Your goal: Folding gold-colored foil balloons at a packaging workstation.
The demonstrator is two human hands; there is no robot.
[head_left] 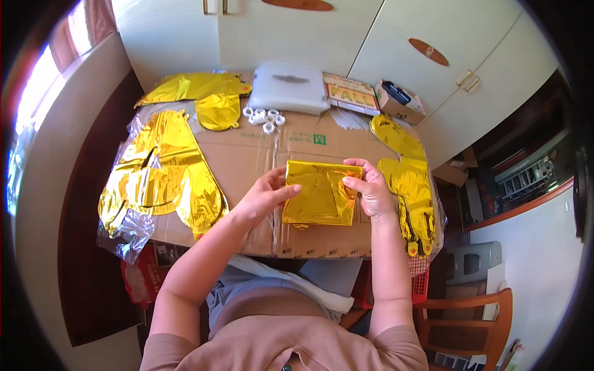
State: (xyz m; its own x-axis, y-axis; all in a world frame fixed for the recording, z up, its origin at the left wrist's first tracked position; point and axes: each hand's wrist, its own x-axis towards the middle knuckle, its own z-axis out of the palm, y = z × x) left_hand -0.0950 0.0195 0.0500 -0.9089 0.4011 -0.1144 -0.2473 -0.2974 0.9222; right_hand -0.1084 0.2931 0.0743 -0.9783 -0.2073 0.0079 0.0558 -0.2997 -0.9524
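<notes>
Between my two hands is a gold foil balloon, folded flat into a near-square packet and held above the cardboard-covered table. My left hand pinches its left edge, thumb on top and fingers behind. At the right edge, my right hand grips it the same way, thumb near the upper corner. Unfolded gold foil balloons lie flat on the left of the table, over clear plastic wrappers. Another gold foil balloon rests at the back left. More gold foil balloons are piled along the right edge.
Several white ribbon rolls sit mid-back on the cardboard. Behind them are a translucent white plastic case, a printed flat box and a small open carton. A wooden chair and red basket stand lower right.
</notes>
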